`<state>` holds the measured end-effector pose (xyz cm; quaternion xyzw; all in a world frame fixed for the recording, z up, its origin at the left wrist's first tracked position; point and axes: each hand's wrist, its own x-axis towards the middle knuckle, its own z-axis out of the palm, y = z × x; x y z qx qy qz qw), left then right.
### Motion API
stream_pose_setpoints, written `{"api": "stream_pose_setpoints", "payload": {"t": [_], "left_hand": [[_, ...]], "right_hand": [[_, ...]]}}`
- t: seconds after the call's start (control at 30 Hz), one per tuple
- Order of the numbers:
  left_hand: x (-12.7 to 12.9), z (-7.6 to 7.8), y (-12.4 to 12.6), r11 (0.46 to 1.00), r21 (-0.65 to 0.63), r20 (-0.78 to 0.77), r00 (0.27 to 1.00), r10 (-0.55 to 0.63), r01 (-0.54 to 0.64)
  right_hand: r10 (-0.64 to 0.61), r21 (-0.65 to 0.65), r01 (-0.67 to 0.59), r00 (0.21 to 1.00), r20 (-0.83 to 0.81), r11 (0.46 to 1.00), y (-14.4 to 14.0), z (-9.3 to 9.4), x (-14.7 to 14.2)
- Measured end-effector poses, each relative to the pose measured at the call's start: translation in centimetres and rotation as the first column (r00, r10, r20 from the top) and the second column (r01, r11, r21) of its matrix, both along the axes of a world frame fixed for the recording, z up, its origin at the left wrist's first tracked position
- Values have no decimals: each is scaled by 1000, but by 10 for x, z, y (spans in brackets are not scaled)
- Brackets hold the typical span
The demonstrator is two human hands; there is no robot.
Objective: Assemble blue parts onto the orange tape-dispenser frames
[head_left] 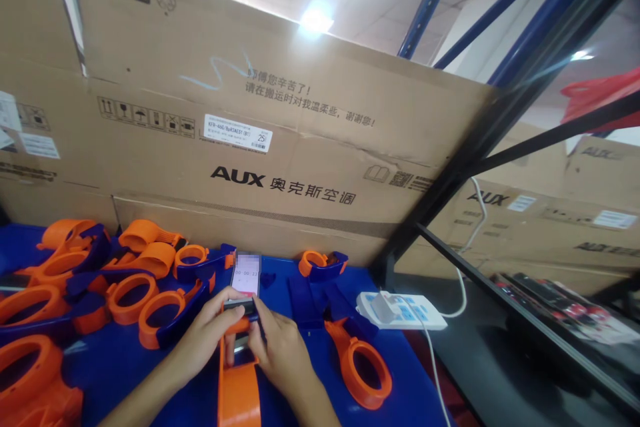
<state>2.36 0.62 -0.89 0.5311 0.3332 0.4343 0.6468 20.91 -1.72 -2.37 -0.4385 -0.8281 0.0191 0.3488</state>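
Left hand (205,337): grip clamped on orange part (239,383) at table (120,367) near edge | right hand (280,347): grip clamped on same part | phone (247,274) just beyond hands | orange-and-blue parts (125,280) heaped left | power strip (400,310) at right edge

orange rings (127,297), blue table (125,360), brown carton (300,167)
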Motion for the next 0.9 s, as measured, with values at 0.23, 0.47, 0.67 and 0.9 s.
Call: {"api": "stream_pose_setpoints", "payload": {"t": [0.23, 0.47, 0.67, 0.9], "left_hand": [[-4, 12, -7, 985, -134, 197, 977, -79, 107], [-5, 18, -4, 982, -179, 261, 965, -4, 52], [-1, -1, 3, 981, -193, 133, 990, 38, -12], [3, -8, 0, 989, -144, -76, 997, 10, -20]], "right_hand": [[-71, -83, 51, 960, -271, 995, -7, 15, 0], [-352, -167, 311, 779, -519, 936, 10, 19, 18], [-428, -366, 247, 685, -589, 897, 26, 1, 27], [-324, -369, 120, 762, -561, 922, 26, -21, 12]]}}
